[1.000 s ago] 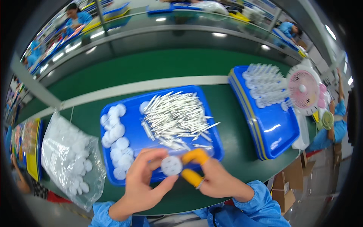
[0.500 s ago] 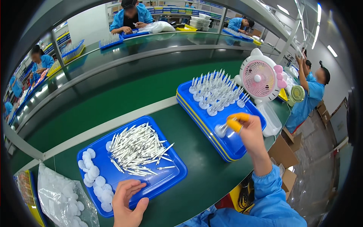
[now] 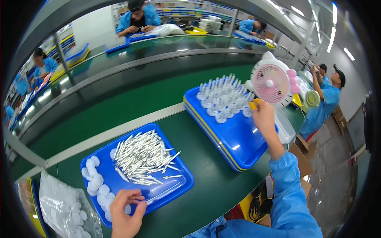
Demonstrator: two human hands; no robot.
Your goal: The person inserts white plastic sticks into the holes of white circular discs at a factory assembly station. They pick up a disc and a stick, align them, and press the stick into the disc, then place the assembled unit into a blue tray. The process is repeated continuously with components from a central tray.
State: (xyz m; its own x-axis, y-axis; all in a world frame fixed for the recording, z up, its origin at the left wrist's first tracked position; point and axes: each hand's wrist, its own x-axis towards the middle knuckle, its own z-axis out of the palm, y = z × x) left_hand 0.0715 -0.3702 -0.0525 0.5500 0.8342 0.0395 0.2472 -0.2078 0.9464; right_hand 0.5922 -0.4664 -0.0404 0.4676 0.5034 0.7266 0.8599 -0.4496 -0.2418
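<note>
My left hand (image 3: 127, 210) hovers over the near edge of a blue tray (image 3: 174, 189), thumb apart from half-curled fingers. A white disc shows in the gap between them, apparently not gripped. More white round discs (image 3: 96, 180) line the tray's left side. A pile of thin white sticks with dark marks (image 3: 145, 156) fills its middle. My right hand (image 3: 264, 115), with yellow finger cots, pinches at the near right end of the clear-based stick pieces (image 3: 224, 99) standing in a second blue tray (image 3: 242, 152). Its fingertips partly hide the piece there, and motion blurs them.
A pink and white fan (image 3: 272, 83) stands behind the right tray, with a clear plastic container (image 3: 285, 125) beside it. At lower left lies a clear bag of white discs (image 3: 65, 206). A green conveyor belt (image 3: 158, 93) runs beyond; people in blue work across it and at right.
My right hand has carried a clear-based piece up and away, from the tray's bare near part to the standing pieces. My left hand has shifted slightly left.
</note>
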